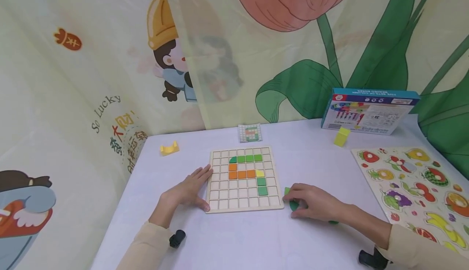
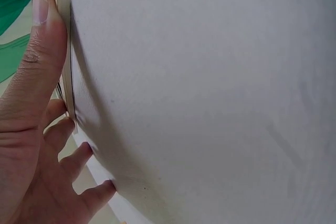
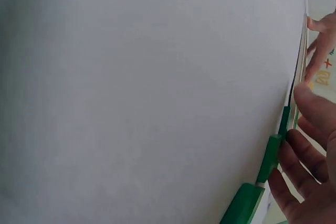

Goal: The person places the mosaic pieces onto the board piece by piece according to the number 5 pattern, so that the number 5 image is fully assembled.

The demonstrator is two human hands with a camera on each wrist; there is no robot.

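A wooden grid board point(image 1: 223, 205) lies on the white table, with green, orange and yellow tiles point(image 1: 242, 174) forming a bent line in its cells. My left hand point(image 1: 186, 188) rests along the board's left edge, fingers spread and thumb at the near corner. In the left wrist view that thumb lies against the board's wooden edge point(image 2: 64, 9). Right of the board, my right hand point(image 1: 315, 203) hovers low around a dark green piece point(image 1: 294, 205), fingers slightly bent. The right wrist view shows green blocks point(image 3: 270, 158) beside the fingertips; whether they are gripped is not apparent.
A small pattern card point(image 1: 250, 133) lies behind the board. A yellow arch block point(image 1: 169, 148) sits at the back left, a yellow-green block point(image 1: 342, 137) at the back right before a cardboard box point(image 1: 370, 111). A fruit puzzle board point(image 1: 397, 150) covers the right side.
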